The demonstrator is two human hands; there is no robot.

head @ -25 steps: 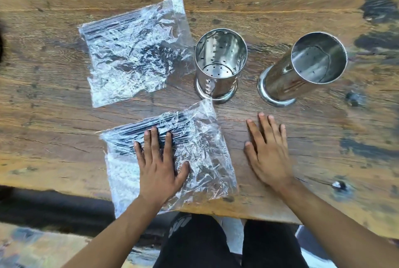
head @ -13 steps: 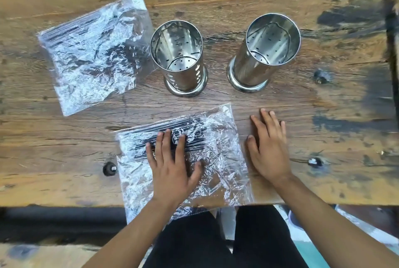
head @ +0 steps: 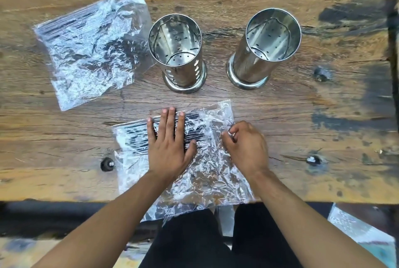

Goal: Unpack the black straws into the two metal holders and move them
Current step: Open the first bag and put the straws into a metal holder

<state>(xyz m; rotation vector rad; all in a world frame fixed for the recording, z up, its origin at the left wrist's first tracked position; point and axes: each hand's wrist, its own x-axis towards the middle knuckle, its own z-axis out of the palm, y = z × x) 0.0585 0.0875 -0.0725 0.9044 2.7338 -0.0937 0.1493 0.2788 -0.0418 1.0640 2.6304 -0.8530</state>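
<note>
Fingers [head: 170, 120] of the left hand [head: 169, 149] lie spread and flat on the near bag [head: 205, 172], pinning its straws [head: 194, 136] to the table [head: 280, 116]. Right hand [head: 246, 146] has fingers curled together on the bag's right edge, probably to open it. Both holders [head: 179, 56] stand empty behind; the far bag [head: 90, 45] lies untouched.

a worn wooden table [head: 280, 105] carries 2 upright perforated metal holders [head: 177, 51] [head: 265, 47] and 2 crinkled clear bags of black straws [head: 90, 47] [head: 205, 170], the nearer overhanging its edge.
</note>
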